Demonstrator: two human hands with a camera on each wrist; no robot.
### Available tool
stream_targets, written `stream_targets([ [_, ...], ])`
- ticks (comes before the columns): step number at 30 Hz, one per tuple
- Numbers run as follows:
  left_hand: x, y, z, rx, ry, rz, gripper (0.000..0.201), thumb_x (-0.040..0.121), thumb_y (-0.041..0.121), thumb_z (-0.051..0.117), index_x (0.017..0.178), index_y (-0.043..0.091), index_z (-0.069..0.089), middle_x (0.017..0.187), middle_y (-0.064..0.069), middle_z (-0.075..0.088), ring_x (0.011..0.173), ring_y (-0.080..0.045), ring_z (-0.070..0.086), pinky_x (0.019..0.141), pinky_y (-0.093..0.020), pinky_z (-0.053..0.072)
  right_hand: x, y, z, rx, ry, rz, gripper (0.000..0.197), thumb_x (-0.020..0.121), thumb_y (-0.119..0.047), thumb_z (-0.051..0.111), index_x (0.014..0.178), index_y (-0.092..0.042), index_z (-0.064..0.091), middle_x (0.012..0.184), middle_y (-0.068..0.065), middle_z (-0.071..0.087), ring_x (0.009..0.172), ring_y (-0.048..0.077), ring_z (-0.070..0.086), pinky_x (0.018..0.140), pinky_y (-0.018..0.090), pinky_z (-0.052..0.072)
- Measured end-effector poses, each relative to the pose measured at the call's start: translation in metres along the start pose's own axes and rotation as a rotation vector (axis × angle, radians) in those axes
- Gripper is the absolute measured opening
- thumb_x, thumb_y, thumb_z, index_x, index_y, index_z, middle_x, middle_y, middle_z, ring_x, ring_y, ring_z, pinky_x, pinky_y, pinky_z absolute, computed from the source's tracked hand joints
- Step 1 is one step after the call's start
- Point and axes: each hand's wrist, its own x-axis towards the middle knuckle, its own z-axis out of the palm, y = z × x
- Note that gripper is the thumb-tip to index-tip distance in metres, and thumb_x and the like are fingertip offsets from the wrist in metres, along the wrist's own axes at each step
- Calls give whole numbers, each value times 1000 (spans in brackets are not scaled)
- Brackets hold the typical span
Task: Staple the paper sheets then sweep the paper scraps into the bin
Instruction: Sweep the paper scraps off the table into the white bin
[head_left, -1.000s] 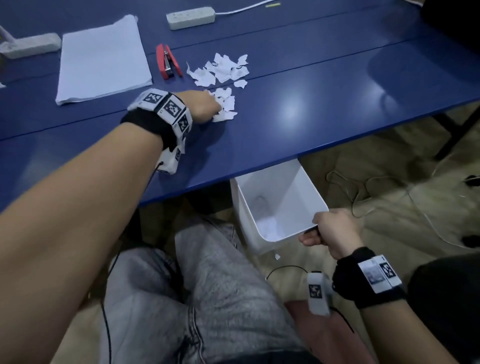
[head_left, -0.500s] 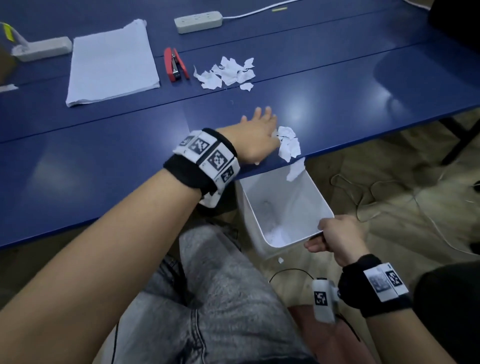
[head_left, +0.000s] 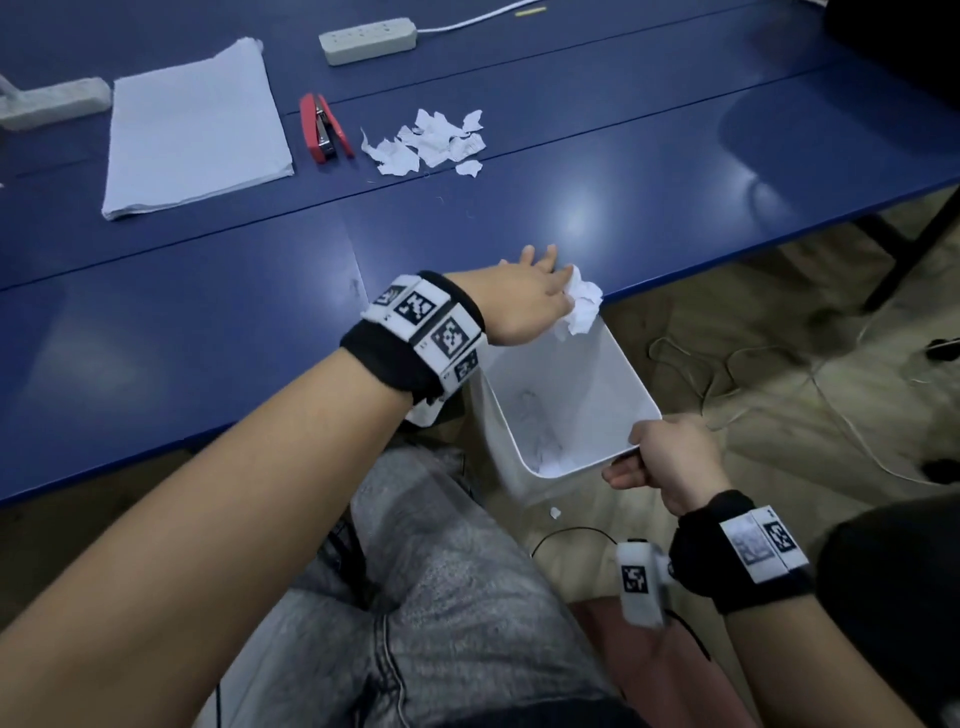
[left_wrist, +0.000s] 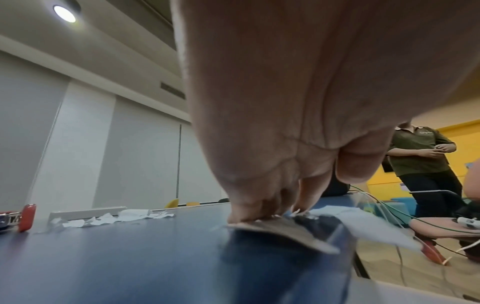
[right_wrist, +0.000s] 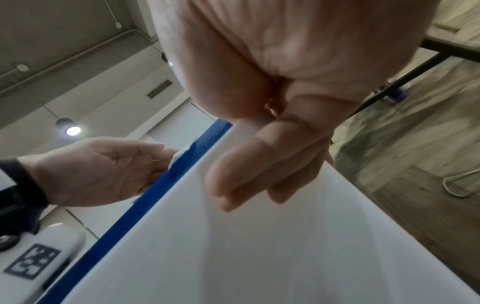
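My left hand (head_left: 524, 296) lies flat at the near edge of the blue table (head_left: 623, 208), its straight fingers (left_wrist: 259, 205) pushing a clump of white paper scraps (head_left: 582, 306) over the edge. Just under that edge is the white bin (head_left: 613, 374), held tilted by my right hand (head_left: 670, 457), which grips its near rim (right_wrist: 259, 257). Some scraps lie in the bin's bottom. A second scrap pile (head_left: 431, 140) sits farther back, beside the red stapler (head_left: 322, 127). The stack of paper sheets (head_left: 197, 124) lies left of the stapler.
Two power strips (head_left: 368, 40) (head_left: 52, 101) lie at the back of the table. Loose cables (head_left: 727, 374) run over the wooden floor right of the bin. One scrap (head_left: 555, 513) lies on the floor. A person (left_wrist: 420, 156) stands beyond the table.
My left hand has dragged a clump of scraps from mid-table to the near edge, and they now tip over it above the bin. My right hand keeps holding the bin.
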Motion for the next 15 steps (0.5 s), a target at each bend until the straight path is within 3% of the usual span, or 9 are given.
stream_targets([
  [15,-28,28,55,-45,123,140,58,106,32,19,156,6,7,165,-8,-1,154,-20,-2,125,-33,3,-7,-1,3,22,4,-19,17,82,11,37,75,10,53,58,30,59,33,32,62,35,30,52],
])
